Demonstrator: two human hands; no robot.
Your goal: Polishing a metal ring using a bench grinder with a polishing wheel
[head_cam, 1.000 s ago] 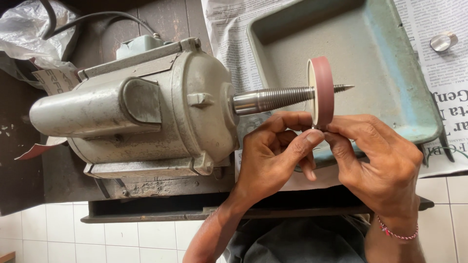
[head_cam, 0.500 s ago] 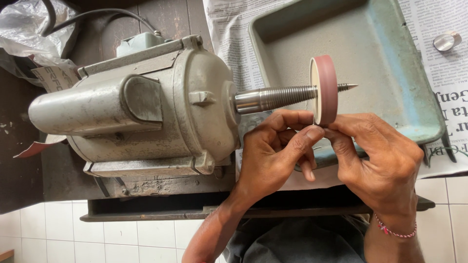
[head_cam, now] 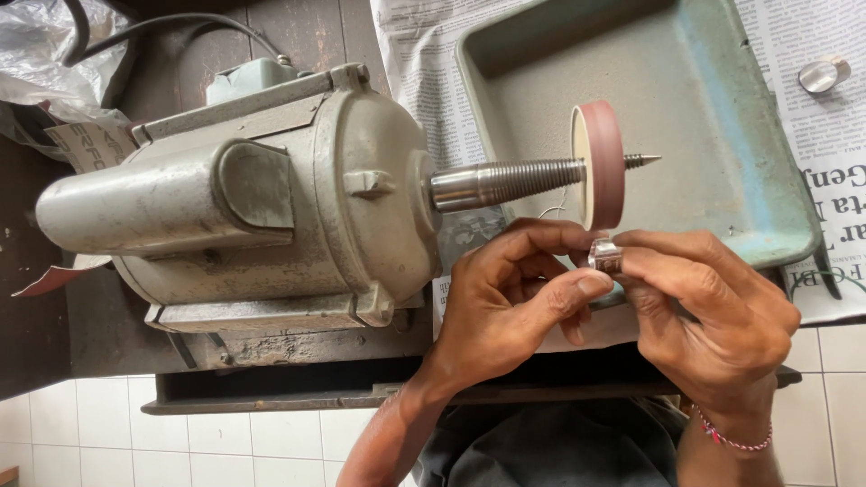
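Both hands pinch a small shiny silver metal ring (head_cam: 605, 256) and hold it against the near edge of a reddish-brown abrasive wheel (head_cam: 603, 164). The left hand (head_cam: 510, 293) grips it between thumb and forefinger from the left; the right hand (head_cam: 713, 311), with a red beaded bracelet (head_cam: 732, 440) at its wrist, clamps it from the right with its fingertips pressed together. The wheel sits on the threaded tapered steel spindle (head_cam: 510, 183) of a worn grey-green electric motor (head_cam: 244, 203) standing at the left of the table (head_cam: 271, 383). Beyond the wheel lies a shallow blue-green metal tray (head_cam: 722, 117) on spread newspaper (head_cam: 419, 72). A second silver ring (head_cam: 824, 74) rests on the newspaper at the far right, well apart from the hands.
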